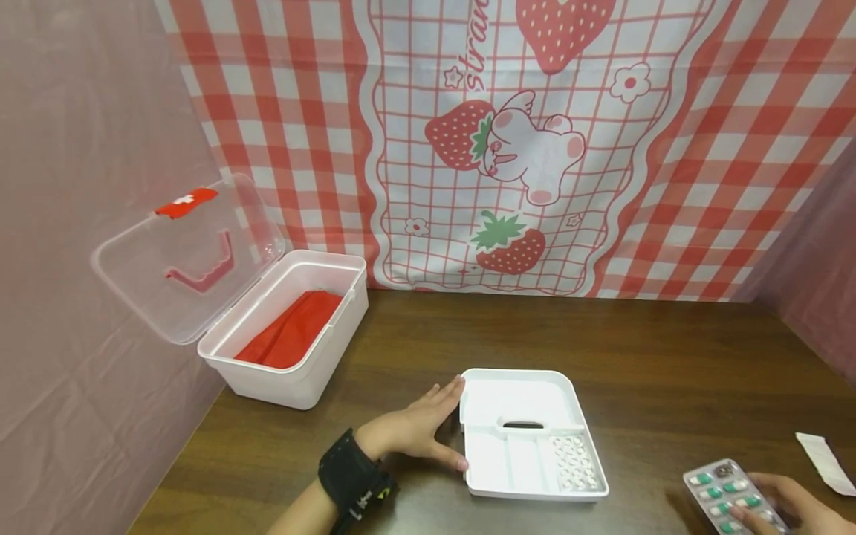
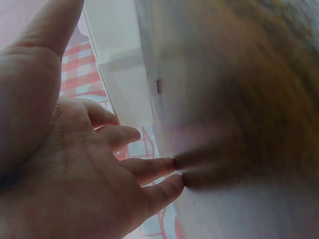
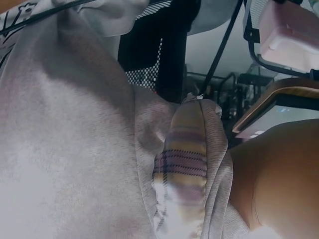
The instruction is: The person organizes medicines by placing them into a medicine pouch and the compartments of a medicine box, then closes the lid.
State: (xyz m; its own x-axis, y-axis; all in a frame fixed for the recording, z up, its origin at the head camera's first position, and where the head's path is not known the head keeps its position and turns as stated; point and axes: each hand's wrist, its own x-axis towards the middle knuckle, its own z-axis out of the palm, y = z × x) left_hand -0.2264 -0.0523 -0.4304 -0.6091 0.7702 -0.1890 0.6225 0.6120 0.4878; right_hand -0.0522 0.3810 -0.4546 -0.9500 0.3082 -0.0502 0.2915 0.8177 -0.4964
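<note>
Hands work either side of a white tray [image 1: 528, 435] near the front edge of a dark wooden tabletop [image 1: 669, 371]. Left hand [image 1: 417, 431], fingers straight and spread, rests against the tray's left rim without curling round it; a black wrist strap [image 1: 354, 483] sits behind it. Right hand [image 1: 792, 509], low at the corner of the head view, has its fingers curled round a blister pack [image 1: 729, 494] of green-and-white capsules, just above the tabletop and well apart from the tray. A second, white-pill strip [image 1: 574, 461] lies in the tray's right compartment. Judged from its thin moulded look, the tray is probably light, stiff and apt to slide, best taken by a rim or the slot handle; the pack seems light, slightly bendy and best pinched by its edges. Only the head view shows the open first-aid box [image 1: 287, 342] and a paper slip [image 1: 825, 464]. The left wrist view, blurred, shows fingertips [image 2: 172, 186] meeting the tray wall; the right wrist view shows only grey clothing [image 3: 75, 149], no grip.
</note>
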